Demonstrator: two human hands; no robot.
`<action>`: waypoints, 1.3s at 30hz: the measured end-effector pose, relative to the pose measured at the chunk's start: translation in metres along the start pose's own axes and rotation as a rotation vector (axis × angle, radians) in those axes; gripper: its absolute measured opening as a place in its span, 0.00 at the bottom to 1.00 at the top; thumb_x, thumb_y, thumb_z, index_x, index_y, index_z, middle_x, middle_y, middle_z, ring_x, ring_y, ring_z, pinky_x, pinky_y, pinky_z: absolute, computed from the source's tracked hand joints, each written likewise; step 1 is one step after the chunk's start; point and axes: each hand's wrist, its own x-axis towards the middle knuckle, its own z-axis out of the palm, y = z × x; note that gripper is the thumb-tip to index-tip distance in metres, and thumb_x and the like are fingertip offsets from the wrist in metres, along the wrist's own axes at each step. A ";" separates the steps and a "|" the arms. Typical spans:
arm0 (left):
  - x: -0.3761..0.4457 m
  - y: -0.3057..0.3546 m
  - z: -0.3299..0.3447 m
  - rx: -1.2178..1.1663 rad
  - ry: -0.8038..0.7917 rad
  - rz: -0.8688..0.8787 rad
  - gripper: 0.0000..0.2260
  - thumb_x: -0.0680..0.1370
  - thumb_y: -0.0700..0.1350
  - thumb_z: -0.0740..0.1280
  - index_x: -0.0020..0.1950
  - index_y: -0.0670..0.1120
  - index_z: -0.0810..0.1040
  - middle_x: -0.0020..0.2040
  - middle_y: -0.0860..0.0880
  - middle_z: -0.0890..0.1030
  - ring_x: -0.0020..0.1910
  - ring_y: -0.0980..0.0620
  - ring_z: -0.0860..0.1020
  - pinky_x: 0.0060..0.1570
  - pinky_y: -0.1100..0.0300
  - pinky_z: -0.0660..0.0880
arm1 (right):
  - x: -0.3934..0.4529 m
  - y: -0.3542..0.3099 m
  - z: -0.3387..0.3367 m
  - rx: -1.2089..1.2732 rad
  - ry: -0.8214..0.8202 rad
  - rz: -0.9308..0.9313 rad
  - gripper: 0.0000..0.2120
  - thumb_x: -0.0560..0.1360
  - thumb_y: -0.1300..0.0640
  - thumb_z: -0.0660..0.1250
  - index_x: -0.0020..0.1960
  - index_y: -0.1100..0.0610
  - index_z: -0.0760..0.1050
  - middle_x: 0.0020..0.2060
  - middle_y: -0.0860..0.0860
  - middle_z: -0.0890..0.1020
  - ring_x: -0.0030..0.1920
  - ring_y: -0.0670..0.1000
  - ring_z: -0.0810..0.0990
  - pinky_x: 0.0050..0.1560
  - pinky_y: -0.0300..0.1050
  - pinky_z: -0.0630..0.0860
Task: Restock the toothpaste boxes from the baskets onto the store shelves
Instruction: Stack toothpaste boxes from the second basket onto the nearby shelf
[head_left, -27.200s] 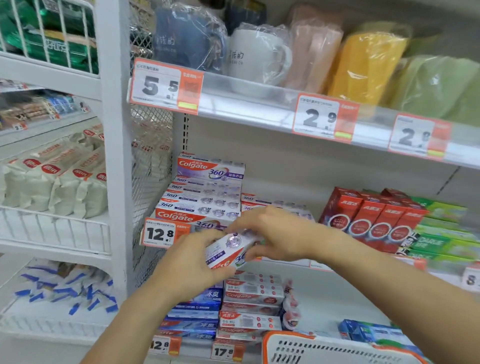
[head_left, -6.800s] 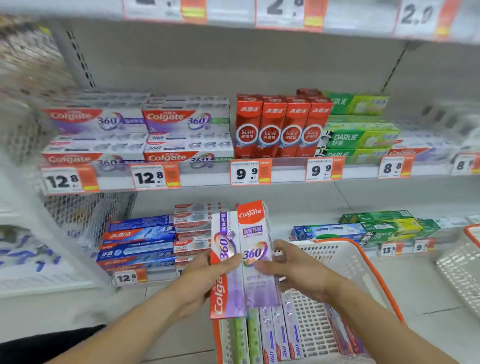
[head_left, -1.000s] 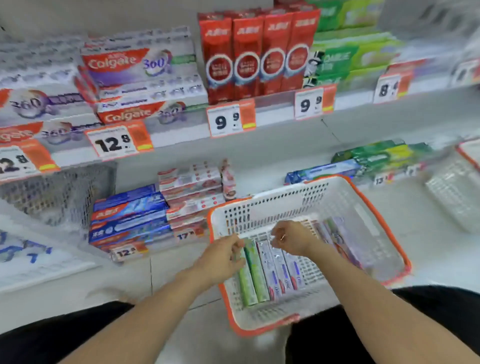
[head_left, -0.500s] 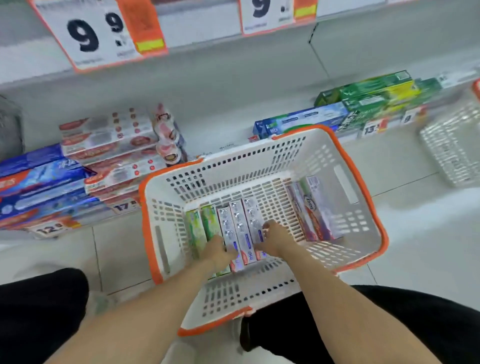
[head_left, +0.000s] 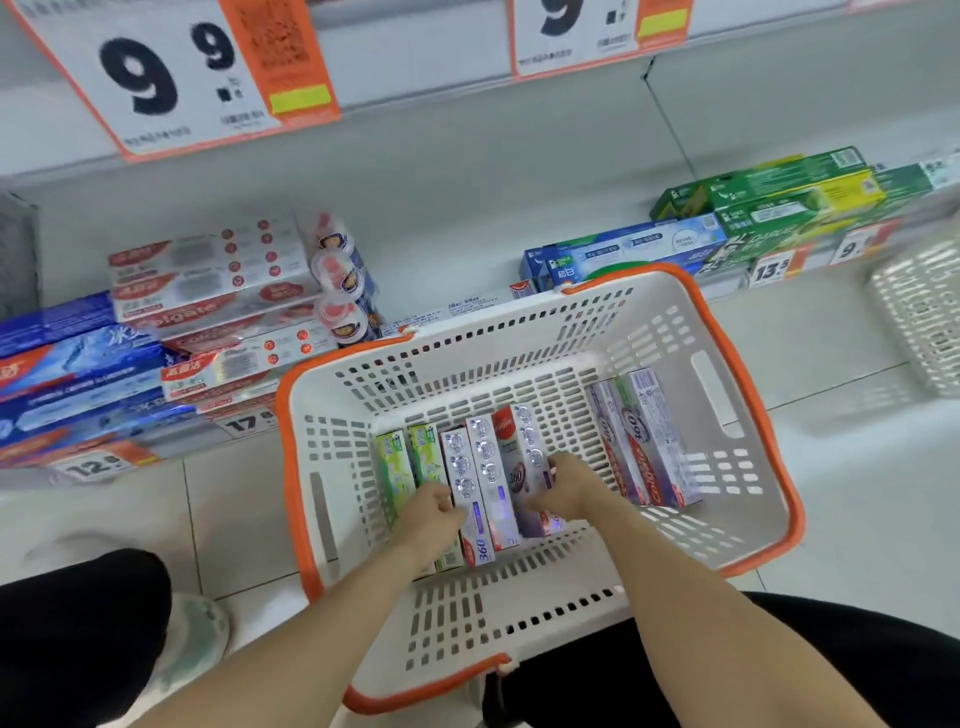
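Now | both hands (head_left: 498, 506) grip purple boxes (head_left: 485, 483) | basket (head_left: 748, 415) right half open

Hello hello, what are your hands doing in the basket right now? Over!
Both hands in basket. Left hand and right hand gripping purple boxes. Green boxes alongside. Nothing in the way.

Open gap in basket (head_left: 727, 457) btwn middle boxes (head_left: 488, 467) & right pair (head_left: 644, 441)
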 end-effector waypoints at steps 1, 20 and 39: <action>-0.003 0.002 -0.002 -0.038 0.039 0.017 0.17 0.80 0.46 0.68 0.68 0.45 0.72 0.58 0.50 0.77 0.51 0.54 0.77 0.50 0.62 0.76 | -0.002 -0.004 -0.008 0.007 -0.018 -0.002 0.12 0.70 0.59 0.77 0.50 0.58 0.77 0.38 0.52 0.83 0.34 0.49 0.81 0.37 0.45 0.81; -0.042 -0.010 -0.042 -0.415 0.193 0.043 0.11 0.73 0.46 0.78 0.48 0.46 0.78 0.44 0.51 0.83 0.41 0.54 0.82 0.35 0.64 0.75 | -0.002 -0.011 0.026 0.275 0.021 0.087 0.34 0.68 0.50 0.81 0.67 0.57 0.70 0.58 0.55 0.80 0.51 0.54 0.81 0.48 0.50 0.82; -0.114 0.024 -0.065 -0.885 -0.151 0.026 0.15 0.84 0.51 0.61 0.64 0.43 0.79 0.56 0.45 0.85 0.54 0.45 0.84 0.54 0.50 0.79 | -0.111 -0.070 -0.067 0.428 -0.273 -0.020 0.12 0.74 0.65 0.74 0.54 0.62 0.75 0.54 0.58 0.82 0.50 0.57 0.83 0.51 0.63 0.82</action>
